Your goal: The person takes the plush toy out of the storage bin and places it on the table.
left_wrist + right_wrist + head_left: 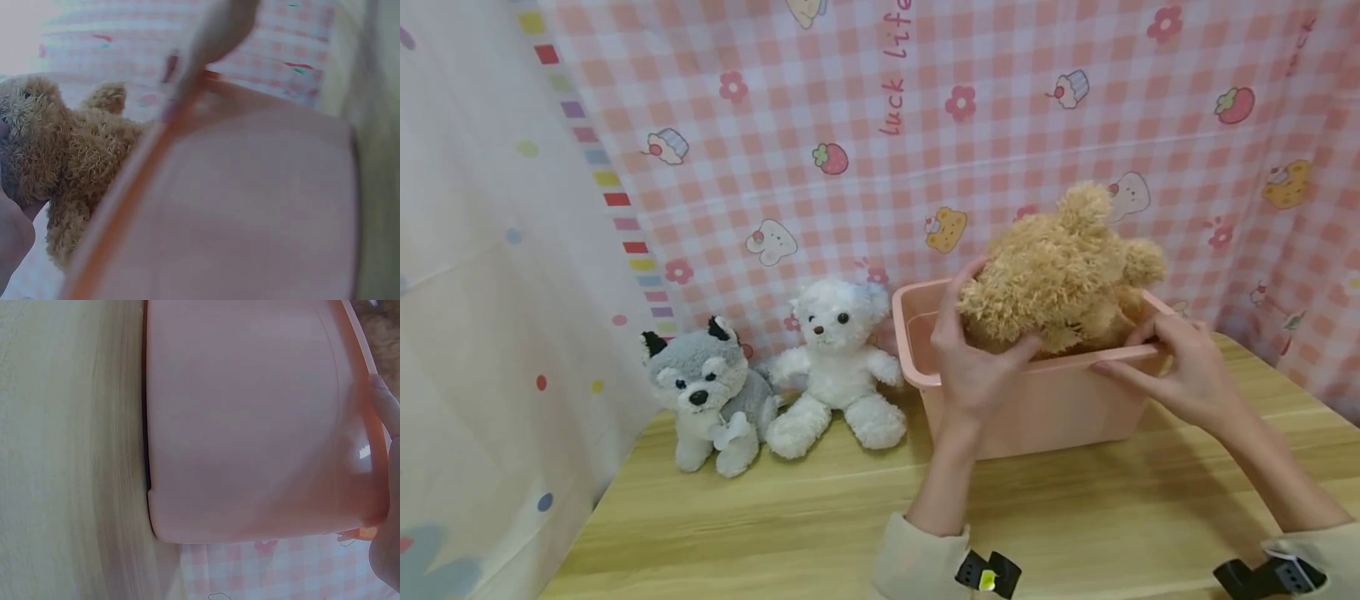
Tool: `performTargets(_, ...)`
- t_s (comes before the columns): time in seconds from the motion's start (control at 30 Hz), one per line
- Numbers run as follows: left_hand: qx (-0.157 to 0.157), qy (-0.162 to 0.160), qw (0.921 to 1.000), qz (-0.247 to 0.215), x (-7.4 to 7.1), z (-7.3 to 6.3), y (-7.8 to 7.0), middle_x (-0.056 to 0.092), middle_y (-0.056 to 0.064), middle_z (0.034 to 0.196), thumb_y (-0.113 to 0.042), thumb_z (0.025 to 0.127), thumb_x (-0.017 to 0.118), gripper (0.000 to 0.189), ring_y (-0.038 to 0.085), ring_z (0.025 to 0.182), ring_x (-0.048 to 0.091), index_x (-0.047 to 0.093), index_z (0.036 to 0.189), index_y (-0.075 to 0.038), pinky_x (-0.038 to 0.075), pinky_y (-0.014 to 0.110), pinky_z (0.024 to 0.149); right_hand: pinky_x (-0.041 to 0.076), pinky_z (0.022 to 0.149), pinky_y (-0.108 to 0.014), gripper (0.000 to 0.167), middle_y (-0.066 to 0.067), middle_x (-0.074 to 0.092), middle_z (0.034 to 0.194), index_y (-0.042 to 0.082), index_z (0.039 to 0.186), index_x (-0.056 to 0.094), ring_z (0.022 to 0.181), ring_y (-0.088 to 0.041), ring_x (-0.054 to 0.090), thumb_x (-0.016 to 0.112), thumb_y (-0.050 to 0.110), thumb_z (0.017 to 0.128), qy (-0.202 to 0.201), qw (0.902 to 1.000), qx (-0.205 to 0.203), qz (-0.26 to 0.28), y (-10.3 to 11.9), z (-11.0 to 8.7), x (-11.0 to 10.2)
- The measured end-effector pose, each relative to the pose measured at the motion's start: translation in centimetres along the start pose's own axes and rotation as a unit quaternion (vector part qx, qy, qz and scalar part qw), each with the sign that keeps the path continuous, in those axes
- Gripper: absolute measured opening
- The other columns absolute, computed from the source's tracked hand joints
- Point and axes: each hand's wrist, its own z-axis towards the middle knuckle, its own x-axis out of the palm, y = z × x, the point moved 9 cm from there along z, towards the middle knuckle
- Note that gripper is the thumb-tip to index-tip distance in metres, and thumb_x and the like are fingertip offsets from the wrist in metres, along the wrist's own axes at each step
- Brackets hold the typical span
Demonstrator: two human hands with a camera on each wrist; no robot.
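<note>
A fluffy tan teddy bear [1037, 275] lies tilted in the mouth of a pink plastic bin [1037, 417], its head toward the left. My left hand [973, 367] grips the bear's head, thumb in front and fingers behind. At the bin's right front corner, my right hand [1195, 371] pinches the rim. The left wrist view has the bear's plush body [94, 144] beside the blurred bin wall [269, 206]. In the right wrist view, the thumb of the right hand [387, 462] lies on the bin's rim [365, 356]. The bear's lower parts are hidden by the bin.
Left of the bin, a white plush bear [838, 367] sits on the wooden table [760, 533]. Beside it sits a grey and white plush husky [707, 392]. A pink checked curtain [850, 83] hangs close behind, and a white dotted one [512, 292] hangs at the left.
</note>
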Motion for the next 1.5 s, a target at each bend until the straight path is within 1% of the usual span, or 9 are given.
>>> performTargets(0.1, 0.025, -0.010, 0.9995, -0.017, -0.9, 0.9, -1.5, 0.057, 0.022, 0.137, 0.003, 0.068, 0.084, 0.078, 0.029, 0.130, 0.054, 0.049, 0.137, 0.002, 0.044, 0.047, 0.108, 0.025, 0.081, -0.036, 0.038, 0.004, 0.060, 0.084, 0.011, 0.087, 0.063, 0.083, 0.000, 0.048, 0.091, 0.001, 0.064, 0.002, 1.0000, -0.005, 0.001, 0.1, 0.0, 0.1)
performTargets(0.17, 0.039, -0.010, 0.9989, -0.023, -1.3, 1.4, -2.4, 0.056, 0.023, 0.137, 0.003, 0.068, 0.084, 0.078, 0.031, 0.131, 0.052, 0.048, 0.137, 0.003, 0.042, 0.049, 0.109, 0.025, 0.080, -0.034, 0.039, 0.006, 0.059, 0.080, 0.011, 0.087, 0.064, 0.075, -0.002, 0.043, 0.092, 0.001, 0.063, 0.000, 1.0000, -0.008, 0.002, 0.1, 0.0, 0.0)
performTargets(0.23, 0.043, -0.018, 0.9989, -0.008, -1.8, 1.7, -2.9, 0.057, 0.020, 0.137, 0.000, 0.068, 0.085, 0.078, 0.029, 0.129, 0.051, 0.050, 0.137, 0.001, 0.042, 0.047, 0.108, 0.025, 0.081, -0.034, 0.039, 0.007, 0.059, 0.080, 0.014, 0.081, 0.061, 0.076, -0.003, 0.044, 0.092, 0.000, 0.062, -0.001, 1.0000, -0.007, 0.004, 0.0, -0.1, 0.0)
performTargets(0.4, 0.046, -0.032, 0.9984, -0.006, -3.1, 2.1, -3.8, 0.057, 0.020, 0.137, -0.002, 0.067, 0.086, 0.079, 0.030, 0.125, 0.051, 0.049, 0.136, 0.001, 0.043, 0.048, 0.107, 0.024, 0.082, -0.035, 0.038, 0.007, 0.060, 0.080, 0.014, 0.082, 0.062, 0.077, -0.002, 0.044, 0.092, 0.000, 0.062, 0.000, 1.0000, 0.008, 0.001, -0.3, -0.2, 0.0)
performTargets(0.5, 0.059, -0.033, 0.9967, -0.045, -4.0, 2.4, -4.2, 0.052, 0.025, 0.138, 0.003, 0.069, 0.081, 0.076, 0.038, 0.127, 0.052, 0.046, 0.136, 0.008, 0.044, 0.054, 0.106, 0.024, 0.083, -0.038, 0.036, 0.007, 0.060, 0.079, 0.014, 0.081, 0.062, 0.077, -0.002, 0.044, 0.092, 0.003, 0.064, 0.003, 0.9998, 0.020, 0.000, -0.3, -0.2, 0.2)
performTargets(0.7, 0.048, -0.055, 0.9946, -0.074, -6.6, 3.0, -4.6, 0.051, 0.018, 0.138, 0.001, 0.074, 0.077, 0.072, 0.040, 0.124, 0.052, 0.042, 0.136, 0.012, 0.047, 0.056, 0.102, 0.024, 0.082, -0.037, 0.036, 0.007, 0.060, 0.079, 0.013, 0.081, 0.062, 0.076, -0.002, 0.043, 0.093, 0.006, 0.064, 0.003, 0.9998, 0.018, -0.004, -0.1, -0.1, 0.4)
performTargets(0.97, 0.076, -0.082, 0.9926, -0.047, -10.1, 3.9, -6.4, 0.052, 0.017, 0.137, 0.001, 0.074, 0.075, 0.073, 0.043, 0.123, 0.052, 0.040, 0.136, 0.016, 0.046, 0.054, 0.102, 0.024, 0.082, -0.036, 0.038, 0.007, 0.059, 0.078, 0.012, 0.082, 0.062, 0.074, -0.001, 0.042, 0.093, 0.004, 0.062, -0.005, 0.9999, 0.003, -0.009, 0.0, 0.0, 0.2)
performTargets(1.17, 0.097, -0.080, 0.9917, -0.029, -11.8, 4.2, -7.6, 0.054, 0.019, 0.135, -0.010, 0.076, 0.086, 0.078, 0.043, 0.122, 0.052, 0.042, 0.135, 0.014, 0.044, 0.058, 0.104, 0.024, 0.081, -0.039, 0.037, 0.005, 0.060, 0.078, 0.012, 0.082, 0.062, 0.075, 0.000, 0.042, 0.094, 0.009, 0.063, -0.006, 0.9997, 0.014, -0.017, -0.1, -0.1, 0.0)
performTargets(1.5, 0.090, -0.099, 0.9909, -0.013, -14.1, 4.4, -8.2, 0.057, 0.018, 0.130, -0.001, 0.068, 0.080, 0.073, 0.039, 0.119, 0.054, 0.048, 0.133, 0.009, 0.043, 0.056, 0.105, 0.024, 0.082, -0.036, 0.036, 0.005, 0.060, 0.077, 0.011, 0.081, 0.062, 0.076, 0.001, 0.042, 0.093, 0.008, 0.063, -0.006, 0.9997, 0.015, -0.020, 0.0, 0.0, -0.1)
